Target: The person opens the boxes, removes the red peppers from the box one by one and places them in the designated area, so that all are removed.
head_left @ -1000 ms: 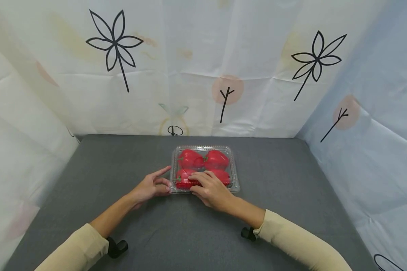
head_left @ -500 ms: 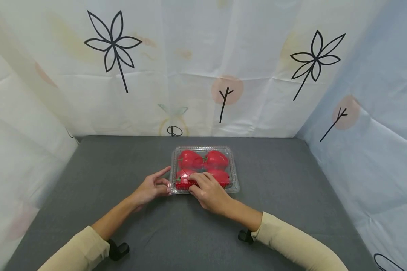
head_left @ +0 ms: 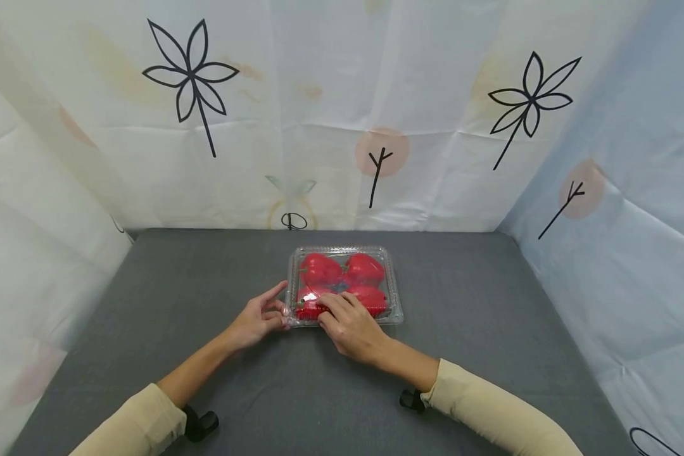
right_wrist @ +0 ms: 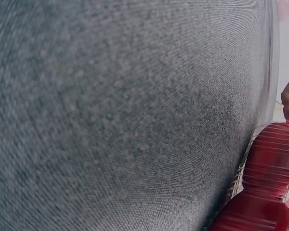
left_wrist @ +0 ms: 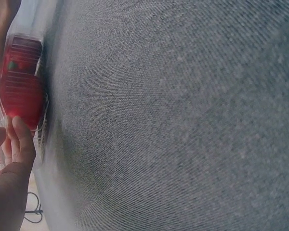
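A clear plastic clamshell container lies flat on the grey cloth in the head view, with several red bell peppers inside. The peppers have green stems and show through the lid. At the front left corner, my left hand holds the rim between thumb and fingers, its index finger stretched along the side. Over the front edge, my right hand has its fingers bent on the lid and the thumb at the rim. It covers part of the front peppers. The right wrist view shows the ribbed side wall and red peppers close up.
A grey cloth covers the table. White fabric panels with printed leaves and trees stand behind it and at both sides. Each forearm wears a beige sleeve and a black wrist strap.
My right hand has shifted slightly left and toward me along the container's front edge. The left hand keeps its place at the corner. The container stays where it was.
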Demonstrator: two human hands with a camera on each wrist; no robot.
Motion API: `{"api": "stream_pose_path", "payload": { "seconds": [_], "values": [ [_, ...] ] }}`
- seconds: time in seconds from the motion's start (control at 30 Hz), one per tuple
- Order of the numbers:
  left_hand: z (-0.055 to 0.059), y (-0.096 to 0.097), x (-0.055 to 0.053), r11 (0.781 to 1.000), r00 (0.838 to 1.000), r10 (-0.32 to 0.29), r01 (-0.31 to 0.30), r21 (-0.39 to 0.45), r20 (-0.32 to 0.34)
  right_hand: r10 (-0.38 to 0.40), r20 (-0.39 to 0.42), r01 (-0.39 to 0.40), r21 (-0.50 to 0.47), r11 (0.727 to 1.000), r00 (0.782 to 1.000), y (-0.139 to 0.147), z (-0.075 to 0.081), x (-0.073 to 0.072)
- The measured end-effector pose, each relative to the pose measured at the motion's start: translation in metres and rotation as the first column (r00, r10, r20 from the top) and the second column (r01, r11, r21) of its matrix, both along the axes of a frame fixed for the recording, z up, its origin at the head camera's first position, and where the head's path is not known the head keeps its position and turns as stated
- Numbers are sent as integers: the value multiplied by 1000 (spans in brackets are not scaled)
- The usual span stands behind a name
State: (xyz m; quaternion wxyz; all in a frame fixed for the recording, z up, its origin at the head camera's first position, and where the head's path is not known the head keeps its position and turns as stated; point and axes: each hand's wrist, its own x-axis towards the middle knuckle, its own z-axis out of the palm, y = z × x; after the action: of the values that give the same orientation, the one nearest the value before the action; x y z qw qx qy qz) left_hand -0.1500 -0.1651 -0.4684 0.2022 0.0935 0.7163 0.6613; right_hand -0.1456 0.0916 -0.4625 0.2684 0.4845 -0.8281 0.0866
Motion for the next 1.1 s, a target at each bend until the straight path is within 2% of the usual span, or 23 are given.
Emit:
{"api": "stream_pose_path", "payload": {
  "seconds": [0.13,0.27,0.4,0.57,0.7,0.83,0.97,1.1],
  "values": [
    [-4,1,0,1000,999,-4,5,31,-52,4,-28,-4,-7,1000,1000,0,-1,-1],
    [-6,1,0,999,998,3,0,44,-70,8,-39,-9,-13,1000,999,-1,0,-2],
    [-6,0,-1,999,999,6,-5,48,-35,16,-34,-17,-24,1000,999,0,1,-2],
    [-4,-2,-2,996,997,28,-33,78,76,16,-16,-17,-37,999,1000,2,4,-2],
    [-3,0,-5,996,991,80,-84,39,107,12,-8,-13,-39,999,1000,3,5,-2],
    [0,2,-8,990,988,137,-135,-33,78,26,-6,-26,-33,999,1000,4,5,-2],
    [4,4,-8,986,987,150,-145,-84,54,46,-44,-46,6,999,998,8,6,-2],
    [7,6,-8,986,988,147,-143,-86,53,46,-78,-44,27,999,996,19,8,-3]
  ]
}}
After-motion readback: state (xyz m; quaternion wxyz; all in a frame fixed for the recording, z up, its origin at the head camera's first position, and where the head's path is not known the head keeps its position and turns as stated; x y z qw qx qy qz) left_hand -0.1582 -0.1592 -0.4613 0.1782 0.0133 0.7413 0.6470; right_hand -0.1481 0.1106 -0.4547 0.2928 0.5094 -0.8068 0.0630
